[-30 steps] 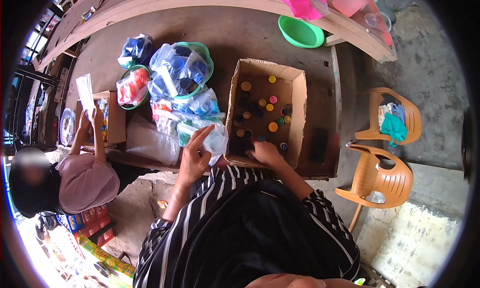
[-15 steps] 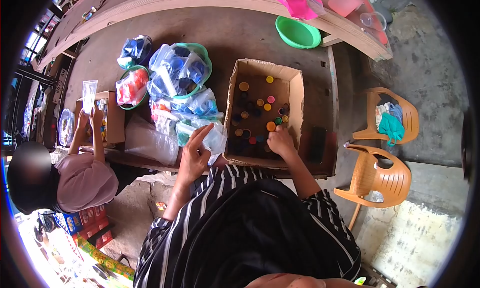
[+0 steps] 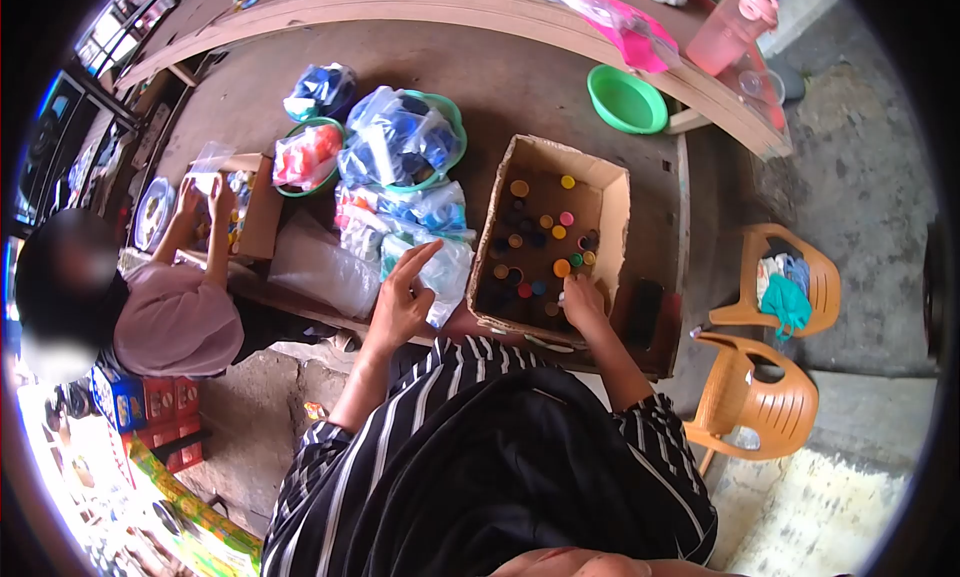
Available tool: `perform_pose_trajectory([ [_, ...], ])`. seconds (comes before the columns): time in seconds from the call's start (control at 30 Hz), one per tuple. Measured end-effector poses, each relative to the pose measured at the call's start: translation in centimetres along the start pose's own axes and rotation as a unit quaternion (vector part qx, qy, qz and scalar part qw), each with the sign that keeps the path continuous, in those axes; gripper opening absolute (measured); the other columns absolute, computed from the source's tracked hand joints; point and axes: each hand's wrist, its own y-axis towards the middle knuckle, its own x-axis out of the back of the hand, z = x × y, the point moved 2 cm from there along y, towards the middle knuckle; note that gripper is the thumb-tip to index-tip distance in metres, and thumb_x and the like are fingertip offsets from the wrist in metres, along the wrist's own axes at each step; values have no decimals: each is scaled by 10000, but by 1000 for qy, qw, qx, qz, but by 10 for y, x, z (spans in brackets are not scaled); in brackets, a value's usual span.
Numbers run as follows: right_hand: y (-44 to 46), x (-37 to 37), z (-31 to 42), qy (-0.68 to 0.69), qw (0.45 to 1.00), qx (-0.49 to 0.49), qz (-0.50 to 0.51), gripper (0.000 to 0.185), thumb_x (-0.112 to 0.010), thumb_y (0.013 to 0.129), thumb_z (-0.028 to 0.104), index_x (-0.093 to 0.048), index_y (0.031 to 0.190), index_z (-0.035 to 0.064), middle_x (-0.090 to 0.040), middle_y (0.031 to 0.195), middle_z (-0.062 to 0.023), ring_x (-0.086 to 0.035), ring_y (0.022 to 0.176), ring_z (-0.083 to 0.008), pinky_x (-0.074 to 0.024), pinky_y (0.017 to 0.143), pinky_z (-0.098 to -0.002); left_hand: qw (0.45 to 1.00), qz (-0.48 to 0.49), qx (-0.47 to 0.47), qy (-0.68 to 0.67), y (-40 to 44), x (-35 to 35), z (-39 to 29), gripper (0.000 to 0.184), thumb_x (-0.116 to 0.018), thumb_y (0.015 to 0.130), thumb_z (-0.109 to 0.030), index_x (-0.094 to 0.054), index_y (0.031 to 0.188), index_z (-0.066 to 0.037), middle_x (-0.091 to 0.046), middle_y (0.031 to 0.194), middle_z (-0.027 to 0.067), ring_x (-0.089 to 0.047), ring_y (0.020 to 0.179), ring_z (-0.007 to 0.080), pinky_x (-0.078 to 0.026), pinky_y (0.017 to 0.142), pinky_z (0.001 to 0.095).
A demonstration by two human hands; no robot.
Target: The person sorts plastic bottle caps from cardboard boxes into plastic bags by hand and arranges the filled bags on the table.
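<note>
My right hand (image 3: 584, 304) reaches into an open cardboard box (image 3: 612, 209), near its front right corner. Its fingers are bent together, with something small and whitish at the tips that I cannot make out. Just beyond the fingers lies an orange bottle cap (image 3: 562, 267). Several round caps in yellow, pink, red, blue and dark colours are scattered over the box floor. Left of the box, my left hand (image 3: 400, 305) is held up with its index finger stretched out and nothing in it. Behind it lie clear plastic bags of coloured caps (image 3: 430, 262).
Bagged blue caps (image 3: 385, 142) fill a green basin; bagged red caps (image 3: 305, 157) sit left of it. At left, a co-worker's hands (image 3: 205, 202) hold clear plastic over another box (image 3: 262, 202). A green bowl (image 3: 628, 99) stands behind; orange chairs (image 3: 765, 397) are at right.
The view has shifted, so the table appears lower and further right. My right hand is a little nearer the box's front side. The co-worker's clear plastic has been lowered and tilted.
</note>
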Motion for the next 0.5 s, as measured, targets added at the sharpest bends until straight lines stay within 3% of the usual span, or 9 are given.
perform_pose_trajectory([
  [0.1,-12,63,43,305,936,154,-81,283,-750,792,115,-585,1012,47,-594,979,-122,-613,954,-305,-510,764,-393,1000,-6,-5,3,-6,3,0,689,-475,681,72,-555,1346,-87,-566,1305,146,-529,572,108,-469,610,260],
  [0.2,-38,125,108,441,836,256,-203,267,-739,807,95,-575,1014,53,-588,985,-120,-604,895,-300,-483,753,-377,1000,-2,-26,2,-7,3,2,682,-482,686,71,-549,1349,-77,-562,1308,152,-543,587,119,-475,620,264],
  [0.3,-50,148,152,401,812,352,-235,323,-741,811,123,-581,1083,58,-579,1022,-116,-597,934,-312,-493,797,-388,999,5,-33,4,-8,4,4,679,-488,691,69,-538,1356,-63,-561,1305,154,-557,600,126,-478,624,265],
  [0.37,-50,148,171,364,854,319,-191,381,-743,812,145,-572,1144,67,-566,1076,-120,-587,976,-314,-494,828,-392,999,14,-29,0,-7,7,2,676,-495,700,60,-523,1365,-52,-557,1303,157,-571,616,139,-482,624,273],
  [0.5,-48,159,193,338,835,367,-231,464,-720,842,171,-539,1257,67,-560,1127,-142,-572,1013,-331,-476,879,-416,999,12,-49,-8,-1,14,10,666,-505,711,46,-515,1371,-46,-553,1304,162,-581,625,161,-486,622,287],
])
